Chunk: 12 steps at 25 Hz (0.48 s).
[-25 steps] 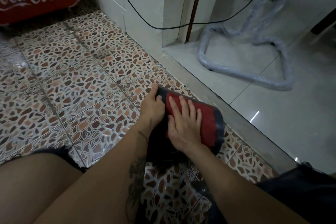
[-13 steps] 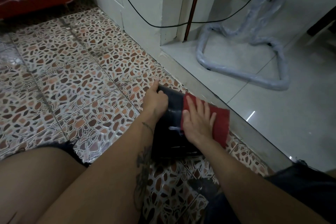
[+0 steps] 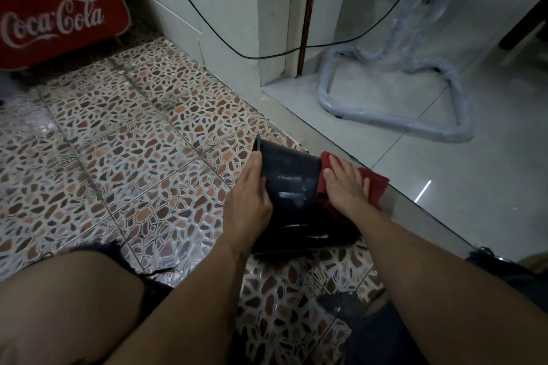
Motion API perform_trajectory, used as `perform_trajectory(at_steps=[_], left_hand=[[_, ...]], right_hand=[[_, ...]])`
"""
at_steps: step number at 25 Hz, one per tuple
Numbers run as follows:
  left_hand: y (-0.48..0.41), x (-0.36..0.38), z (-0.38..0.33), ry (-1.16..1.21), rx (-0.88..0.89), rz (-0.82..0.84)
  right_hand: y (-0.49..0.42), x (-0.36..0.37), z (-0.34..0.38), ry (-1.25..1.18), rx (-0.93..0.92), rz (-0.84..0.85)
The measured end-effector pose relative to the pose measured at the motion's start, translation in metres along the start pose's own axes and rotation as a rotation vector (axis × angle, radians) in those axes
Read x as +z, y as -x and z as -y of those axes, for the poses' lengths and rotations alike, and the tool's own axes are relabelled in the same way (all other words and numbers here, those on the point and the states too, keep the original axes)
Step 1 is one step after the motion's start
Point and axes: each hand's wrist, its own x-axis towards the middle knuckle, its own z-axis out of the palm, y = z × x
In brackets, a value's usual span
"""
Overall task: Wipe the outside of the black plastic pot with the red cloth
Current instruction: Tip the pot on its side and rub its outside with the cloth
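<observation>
The black plastic pot [image 3: 292,179] lies on its side on the mosaic floor, rim end to the left. My left hand [image 3: 250,195] grips the pot's left end near the rim. My right hand [image 3: 345,187] presses flat on the red cloth [image 3: 375,187], which drapes over the pot's right end. The cloth's edges stick out above my fingers and to the right of my hand. The pot's right end is hidden under the cloth and my hand.
A metal door threshold [image 3: 415,210] runs diagonally just right of the pot. Beyond it stands a plastic-wrapped tube frame [image 3: 394,120] on pale tiles. A red Coca-Cola cooler [image 3: 56,12] sits far left. A black cable [image 3: 225,41] hangs along the wall. My knees flank the bottom.
My right hand has slid the red cloth along the pot from its middle to its right end, baring the black side. My left hand has kept its hold near the rim.
</observation>
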Motion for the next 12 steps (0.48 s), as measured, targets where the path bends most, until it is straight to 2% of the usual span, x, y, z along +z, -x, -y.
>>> perform_trajectory(at_steps=[2,4,6,9,10,12], left_hand=[[-0.008,-0.003,-0.011,-0.016,-0.055,0.009],[-0.013,-0.004,-0.021,-0.005,-0.161,-0.027],[-0.021,-0.005,-0.021,0.048,-0.296,-0.073],[-0.033,0.000,-0.014,0.094,-0.394,-0.047],[-0.034,0.001,-0.015,0.116,-0.407,-0.033],[-0.031,0.001,-0.015,0.172,-0.408,-0.021]], right_hand=[[0.002,-0.003,-0.007,-0.005,0.055,0.005],[0.019,0.003,0.004,0.022,0.015,0.024],[0.049,0.020,0.029,0.024,-0.167,0.048],[0.091,0.038,0.045,-0.011,-0.484,0.040],[0.097,0.038,0.039,0.007,-0.549,0.024],[0.095,0.035,0.013,0.068,-0.563,-0.027]])
